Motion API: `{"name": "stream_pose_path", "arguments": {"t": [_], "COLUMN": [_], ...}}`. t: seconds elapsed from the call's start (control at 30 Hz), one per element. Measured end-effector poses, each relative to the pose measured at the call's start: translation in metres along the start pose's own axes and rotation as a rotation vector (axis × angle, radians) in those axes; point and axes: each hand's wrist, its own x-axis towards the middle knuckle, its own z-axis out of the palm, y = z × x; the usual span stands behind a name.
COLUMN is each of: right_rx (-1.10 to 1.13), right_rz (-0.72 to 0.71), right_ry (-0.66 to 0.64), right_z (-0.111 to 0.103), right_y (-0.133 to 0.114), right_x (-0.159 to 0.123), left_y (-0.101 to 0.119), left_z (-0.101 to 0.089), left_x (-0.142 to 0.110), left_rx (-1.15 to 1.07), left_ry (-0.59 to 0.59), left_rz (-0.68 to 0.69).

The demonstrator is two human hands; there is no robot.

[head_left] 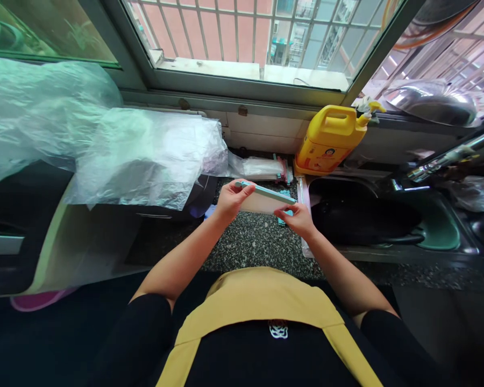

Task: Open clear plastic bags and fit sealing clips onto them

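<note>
Above the speckled counter, both hands hold a flat, pale, see-through piece (260, 204) that looks like a plastic bag. A light-blue strip (268, 192), like a bag sealing clip, runs along its upper edge and slopes down to the right. My left hand (232, 199) is closed on the strip's left end, thumb on top. At the other end, my right hand (296, 217) pinches the right corner between thumb and fingers. Partly hidden behind my right hand, small turquoise pieces (284, 192) lie on the counter. Further back rests a bundle of clear plastic packaging (260, 168) with red-pink pieces (282, 169) at its end.
A yellow jug (326, 142) with a pump stands behind the sink (443, 234), where a large black pan (363, 220) lies. Clear plastic sheeting (145, 156) covers dark appliances on the left. The speckled granite counter (246, 247) runs in front of me, below a barred window.
</note>
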Motion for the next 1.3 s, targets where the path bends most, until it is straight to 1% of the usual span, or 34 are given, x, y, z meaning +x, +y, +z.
{"name": "stream_pose_path", "arguments": {"t": [0.1, 0.17, 0.3, 0.4, 0.47, 0.57, 0.63, 0.7, 0.77, 0.83, 1.0, 1.1, 1.2, 1.3], "right_rx": [-0.006, -0.011, -0.006, 0.016, -0.033, -0.149, -0.188, -0.181, -0.148, -0.104, 0.012, 0.059, 0.11, 0.109], "right_rz": [0.016, 0.011, -0.047, -0.101, -0.167, -0.242, -0.251, -0.237, -0.203, -0.153, -0.01, 0.048, 0.093, 0.142], "right_ry": [0.018, -0.003, -0.049, -0.018, -0.026, -0.075, -0.075, -0.059, -0.043, -0.021, 0.068, 0.105, 0.113, 0.125], "right_z": [0.005, 0.004, -0.014, -0.031, -0.036, -0.035, -0.031, -0.027, -0.026, -0.026, -0.027, -0.025, -0.021, -0.016], "right_y": [0.003, 0.002, -0.01, -0.024, -0.034, -0.046, -0.048, -0.045, -0.039, -0.03, -0.002, 0.015, 0.033, 0.05], "right_x": [-0.003, -0.003, 0.001, 0.011, 0.018, 0.028, 0.031, 0.033, 0.034, 0.036, 0.047, 0.06, 0.077, 0.096], "left_y": [0.0, 0.001, 0.008, 0.015, 0.021, 0.026, 0.027, 0.024, 0.017, 0.005, -0.034, -0.055, -0.07, -0.082], "left_z": [0.002, 0.003, -0.001, -0.003, -0.003, 0.0, 0.003, 0.006, 0.009, 0.012, 0.023, 0.031, 0.041, 0.05], "left_x": [0.0, 0.0, 0.003, 0.005, 0.008, 0.013, 0.018, 0.023, 0.029, 0.036, 0.057, 0.075, 0.097, 0.116], "left_rx": [-0.029, -0.034, 0.03, 0.096, 0.119, 0.154, 0.171, 0.17, 0.147, 0.112, 0.084, 0.092, 0.103, 0.2], "left_ry": [-0.018, -0.02, -0.015, -0.083, -0.142, -0.208, -0.231, -0.247, -0.251, -0.24, -0.157, -0.093, -0.044, -0.017], "left_rz": [-0.007, -0.004, 0.052, 0.08, 0.07, 0.051, 0.047, 0.04, 0.016, -0.021, -0.144, -0.221, -0.285, -0.331]}}
